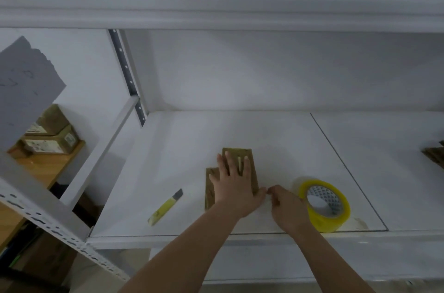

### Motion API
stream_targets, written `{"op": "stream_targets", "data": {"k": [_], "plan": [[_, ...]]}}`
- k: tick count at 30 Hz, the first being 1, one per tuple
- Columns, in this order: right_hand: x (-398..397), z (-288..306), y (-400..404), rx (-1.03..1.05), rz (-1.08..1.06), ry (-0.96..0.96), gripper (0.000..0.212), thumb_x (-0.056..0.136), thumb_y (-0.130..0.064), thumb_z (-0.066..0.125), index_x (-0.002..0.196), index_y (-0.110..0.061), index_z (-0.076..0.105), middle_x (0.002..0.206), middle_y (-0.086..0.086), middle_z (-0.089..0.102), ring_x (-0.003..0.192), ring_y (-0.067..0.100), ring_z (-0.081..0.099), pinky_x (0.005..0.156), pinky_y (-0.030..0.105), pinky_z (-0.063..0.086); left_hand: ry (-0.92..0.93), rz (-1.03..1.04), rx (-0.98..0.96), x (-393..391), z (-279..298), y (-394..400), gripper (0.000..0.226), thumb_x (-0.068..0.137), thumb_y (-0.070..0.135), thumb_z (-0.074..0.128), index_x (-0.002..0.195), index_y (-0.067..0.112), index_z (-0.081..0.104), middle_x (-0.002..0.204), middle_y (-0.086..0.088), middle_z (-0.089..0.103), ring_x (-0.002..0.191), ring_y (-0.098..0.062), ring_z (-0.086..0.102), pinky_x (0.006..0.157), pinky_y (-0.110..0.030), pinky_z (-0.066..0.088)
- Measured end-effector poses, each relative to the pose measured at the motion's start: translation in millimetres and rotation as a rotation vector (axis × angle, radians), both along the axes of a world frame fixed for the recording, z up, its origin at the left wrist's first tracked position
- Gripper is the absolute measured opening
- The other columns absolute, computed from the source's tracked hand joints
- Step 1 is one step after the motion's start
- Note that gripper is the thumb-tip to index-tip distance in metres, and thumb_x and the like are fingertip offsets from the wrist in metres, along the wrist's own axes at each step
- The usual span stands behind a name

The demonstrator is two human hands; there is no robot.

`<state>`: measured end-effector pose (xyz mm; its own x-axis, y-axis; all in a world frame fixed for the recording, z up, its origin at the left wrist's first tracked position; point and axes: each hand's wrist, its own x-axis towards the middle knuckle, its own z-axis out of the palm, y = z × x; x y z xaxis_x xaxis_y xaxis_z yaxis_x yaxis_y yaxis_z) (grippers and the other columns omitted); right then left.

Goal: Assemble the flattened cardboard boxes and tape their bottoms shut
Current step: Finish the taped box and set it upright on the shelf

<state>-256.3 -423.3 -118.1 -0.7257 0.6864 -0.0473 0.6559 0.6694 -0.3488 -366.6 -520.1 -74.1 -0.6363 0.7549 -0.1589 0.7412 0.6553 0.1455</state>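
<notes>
A small brown cardboard box (249,160) stands on the white shelf (182,148), its closed flaps facing up. My left hand (234,180) lies flat on top of it with the fingers spread. My right hand (286,206) sits just right of the box with its fingers curled, pinching what looks like a strip of clear tape at the box's near corner. The yellow tape roll (324,204) stands right behind that hand. A yellow utility knife (165,206) lies to the left of the box.
Several flattened cardboard pieces (436,155) lie at the far right edge of the shelf. A metal rack upright (127,76) rises at the left. Beyond it, labelled brown packages (52,134) sit on a wooden surface.
</notes>
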Motion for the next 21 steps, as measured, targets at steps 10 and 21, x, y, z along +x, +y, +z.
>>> {"op": "stream_targets", "data": {"k": [10, 21], "plan": [[-19, 22, -1, -0.553, -0.214, 0.374, 0.031, 0.104, -0.032, 0.039, 0.119, -0.009, 0.053, 0.111, 0.014, 0.063, 0.089, 0.026, 0.062, 0.078, 0.035, 0.047, -0.503, 0.137, 0.819, -34, 31, -31, 0.075, 0.076, 0.062, 0.034, 0.144, 0.033, 0.039, 0.131, 0.001, 0.057, 0.115, -0.023, 0.057, 0.091, -0.040, 0.051], [-35, 55, 5, -0.598, -0.346, 0.625, 0.033, 0.099, -0.016, 0.051, 0.132, -0.014, 0.047, 0.120, 0.017, 0.060, 0.103, 0.033, 0.062, 0.082, 0.047, 0.054, -0.886, 0.349, 0.973, -40, 25, -46, 0.039, 0.104, 0.022, 0.025, 0.137, 0.026, 0.045, 0.129, -0.006, 0.060, 0.114, -0.022, 0.059, 0.097, -0.037, 0.049]]}}
